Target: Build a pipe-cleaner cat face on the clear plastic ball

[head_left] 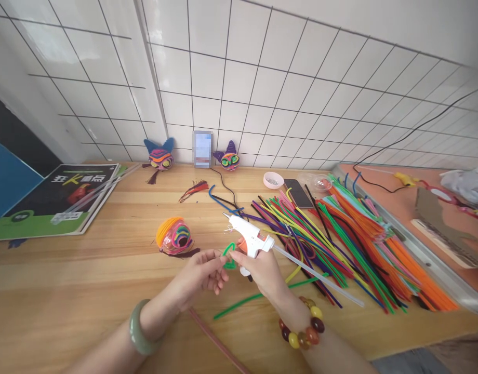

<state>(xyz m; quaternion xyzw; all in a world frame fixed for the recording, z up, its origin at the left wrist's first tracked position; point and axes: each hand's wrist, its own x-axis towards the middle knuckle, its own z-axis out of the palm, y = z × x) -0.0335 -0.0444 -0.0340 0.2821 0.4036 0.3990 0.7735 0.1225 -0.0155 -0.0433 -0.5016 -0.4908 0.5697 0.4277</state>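
A small bent loop of green pipe cleaner (229, 264) is pinched between the fingertips of both hands. My left hand (200, 272), with a pale green bangle on its wrist, is closed on the loop's left side. My right hand (264, 270) grips a white glue gun (247, 232), its nozzle pointing up and left and a long clear glue stick (317, 275) sticking out behind. The right thumb also touches the loop. Left of the hands sits a ball (174, 236) partly wrapped in orange and multicoloured pipe cleaners. A straight green pipe cleaner (239, 306) lies below the right hand.
Bundles of coloured pipe cleaners (352, 234) cover the table's right side. Behind them are a pink dish (273, 180) and a dark phone (299, 192). Two decorated masks (161, 156) flank a propped phone (202, 149) at the wall. A magazine (63, 197) lies at left.
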